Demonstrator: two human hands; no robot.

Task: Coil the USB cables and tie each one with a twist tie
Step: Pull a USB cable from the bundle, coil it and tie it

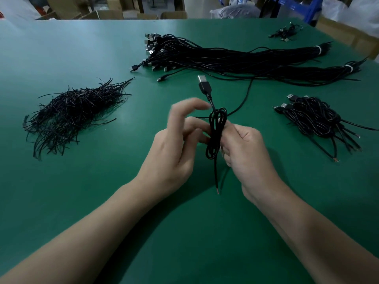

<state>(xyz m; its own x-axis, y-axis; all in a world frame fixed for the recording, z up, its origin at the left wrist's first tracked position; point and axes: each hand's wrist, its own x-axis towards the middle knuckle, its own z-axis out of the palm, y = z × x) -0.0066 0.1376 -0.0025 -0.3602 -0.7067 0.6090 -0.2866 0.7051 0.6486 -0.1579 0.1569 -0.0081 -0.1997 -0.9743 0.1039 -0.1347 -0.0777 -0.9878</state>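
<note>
Only one camera is working here, worn on the person's head. It is looking forward and down over both forearms at the green table. It is sitting near: the left hand, right hand and coiled cable are filling the middle of the wide-angle frame.

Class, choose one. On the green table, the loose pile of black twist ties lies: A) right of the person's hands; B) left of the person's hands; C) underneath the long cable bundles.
B: the twist ties lie heaped on the table left of the left hand; coiled cables lie right of the right hand, which grips the held cable, and the long bundles lie farther back, apart from the pile.
</note>
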